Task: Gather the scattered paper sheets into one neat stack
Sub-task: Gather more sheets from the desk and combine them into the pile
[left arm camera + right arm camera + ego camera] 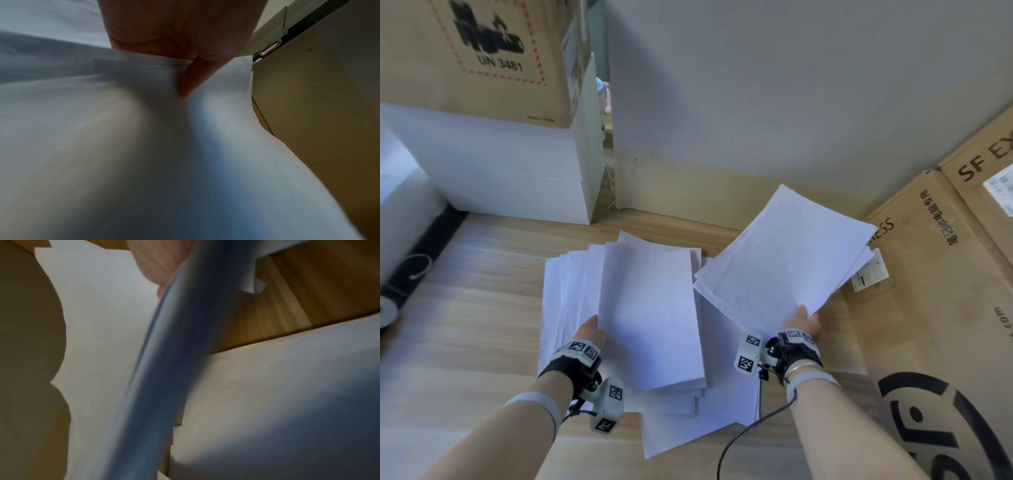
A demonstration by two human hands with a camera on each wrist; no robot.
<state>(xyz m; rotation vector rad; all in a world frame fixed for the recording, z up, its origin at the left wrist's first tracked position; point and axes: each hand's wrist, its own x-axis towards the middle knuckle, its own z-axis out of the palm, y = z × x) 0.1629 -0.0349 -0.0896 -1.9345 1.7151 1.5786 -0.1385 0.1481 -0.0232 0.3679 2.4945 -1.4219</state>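
White paper sheets lie fanned on the wooden floor (476, 308). My left hand (590, 334) grips the near left edge of a lifted bundle of sheets (650, 315), its fingers hidden under the paper; in the left wrist view one finger (191, 78) shows between folds of paper (144, 146). My right hand (803, 323) pinches the near corner of a second, smaller bundle (784, 253), raised and tilted to the right. The right wrist view shows that bundle's edge (160, 369) beside my thumb (158, 264). More loose sheets (698, 428) lie beneath both bundles.
White boxes (517, 171) topped by a brown carton (493, 58) stand at the back left. Large cardboard boxes (935, 308) close in on the right. A grey wall (791, 85) is behind. A black roll (414, 270) lies at far left.
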